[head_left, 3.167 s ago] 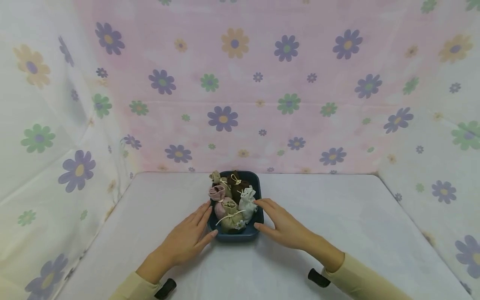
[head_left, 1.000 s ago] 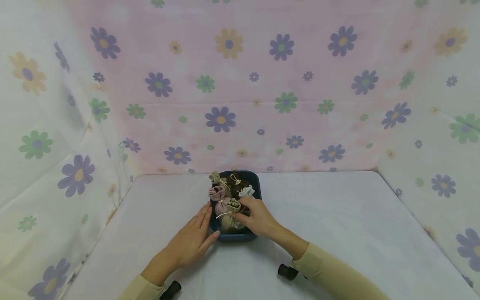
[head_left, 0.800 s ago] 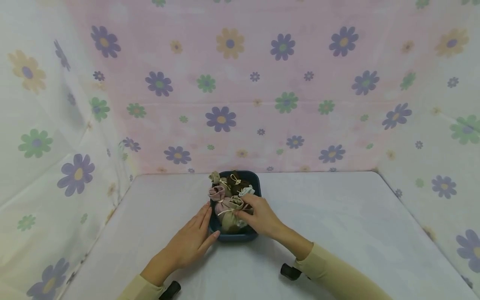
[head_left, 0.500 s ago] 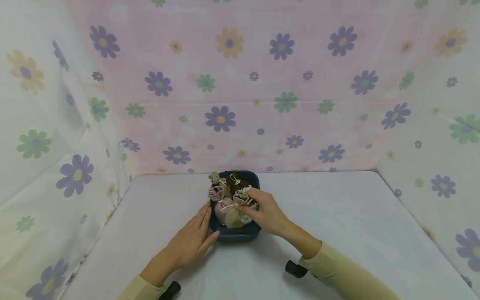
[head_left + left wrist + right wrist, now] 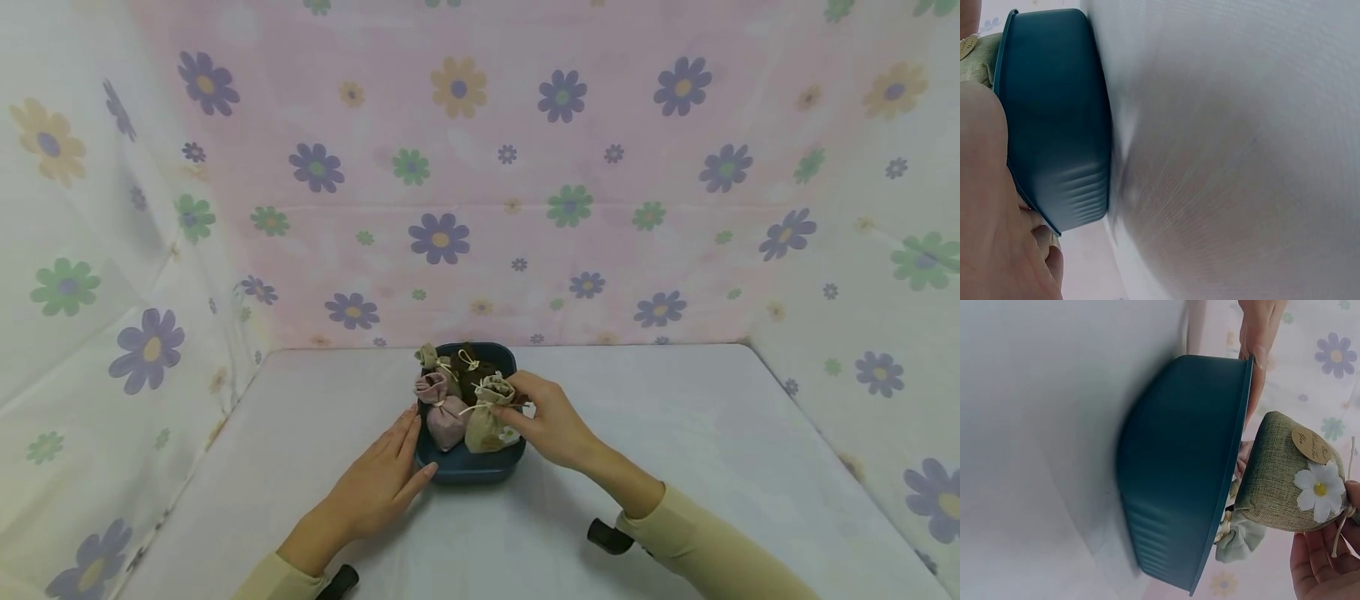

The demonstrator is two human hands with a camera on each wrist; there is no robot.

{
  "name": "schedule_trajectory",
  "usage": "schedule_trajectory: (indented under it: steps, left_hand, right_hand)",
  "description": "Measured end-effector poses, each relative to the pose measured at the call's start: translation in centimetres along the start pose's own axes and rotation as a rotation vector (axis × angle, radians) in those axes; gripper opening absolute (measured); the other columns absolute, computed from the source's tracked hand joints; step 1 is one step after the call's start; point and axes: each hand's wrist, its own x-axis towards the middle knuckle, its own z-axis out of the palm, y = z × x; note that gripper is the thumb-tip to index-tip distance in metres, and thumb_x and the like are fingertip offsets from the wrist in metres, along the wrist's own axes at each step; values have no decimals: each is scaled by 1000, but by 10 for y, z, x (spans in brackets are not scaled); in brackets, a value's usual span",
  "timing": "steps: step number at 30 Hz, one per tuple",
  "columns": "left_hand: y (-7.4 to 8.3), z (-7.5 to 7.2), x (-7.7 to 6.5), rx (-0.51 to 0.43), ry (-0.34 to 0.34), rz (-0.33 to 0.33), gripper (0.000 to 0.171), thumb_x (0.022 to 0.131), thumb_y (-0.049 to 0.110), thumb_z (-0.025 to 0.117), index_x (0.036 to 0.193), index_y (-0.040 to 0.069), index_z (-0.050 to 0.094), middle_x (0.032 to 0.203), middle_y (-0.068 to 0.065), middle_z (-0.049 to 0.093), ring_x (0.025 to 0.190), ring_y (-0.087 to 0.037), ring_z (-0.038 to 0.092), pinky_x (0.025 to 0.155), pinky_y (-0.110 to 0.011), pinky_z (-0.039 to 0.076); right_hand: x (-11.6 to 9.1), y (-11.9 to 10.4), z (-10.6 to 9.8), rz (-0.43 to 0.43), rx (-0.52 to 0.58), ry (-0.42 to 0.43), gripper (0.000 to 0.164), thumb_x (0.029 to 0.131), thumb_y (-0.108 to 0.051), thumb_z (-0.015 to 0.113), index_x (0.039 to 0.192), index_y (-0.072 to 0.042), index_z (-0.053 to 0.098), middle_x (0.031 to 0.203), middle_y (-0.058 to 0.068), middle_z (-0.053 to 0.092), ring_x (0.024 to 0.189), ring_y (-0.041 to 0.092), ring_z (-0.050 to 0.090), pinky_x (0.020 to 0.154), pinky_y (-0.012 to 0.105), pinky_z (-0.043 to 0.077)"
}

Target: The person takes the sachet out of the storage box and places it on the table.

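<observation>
Head view: right hand pinching green bag by tied neck, over blue tub on bench; left hand relaxed, fingers straight along tub's left side; pink bag, brown bag inside

Left wrist view: left hand touching tub, gripping nothing

Right wrist view: green bag held just above tub, white flower, round tag showing

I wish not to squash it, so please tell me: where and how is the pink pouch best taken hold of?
I would pinch the pink pouch at its gathered neck, coming from above. The neck is narrow between the flared top and the rounder body. From the right, the green pouch, held by the right hand, would probably be in the way.
</observation>
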Motion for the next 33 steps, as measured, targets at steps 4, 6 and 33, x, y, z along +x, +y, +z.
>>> schedule_trajectory:
  steps: [4, 6, 33]
  left_hand:
    - [0, -1, 0, 17, 11, 6, 81, 109, 56, 34, 160, -6, 21, 170, -19, 12, 156, -32, 17, 122, -48, 26]
    - [0, -1, 0, 23, 8, 7, 82, 109, 57, 32, 160, -6, 21, 170, -19, 12, 156, -32, 17, 122, -48, 26]
    - [-5, 1, 6, 30, 26, 15, 80, 110, 55, 29, 160, -7, 21, 170, -19, 12, 156, -32, 18, 121, -50, 28]
  right_hand:
    - [0, -1, -5, 4, -12, 7, 8, 98, -13, 71, 105, -14, 69, 99, -5, 64, 92, 12, 62, 81, 37, 55]
    - [1, 0, -8, 0, -13, 12, 8, 98, -13, 71, 105, -14, 69, 100, -4, 64, 94, 13, 63, 81, 40, 55]
    - [-5, 17, -43, -6, -94, 103, 10, 98, -14, 72, 108, -15, 70, 102, -4, 67, 93, 15, 63, 73, 32, 54]
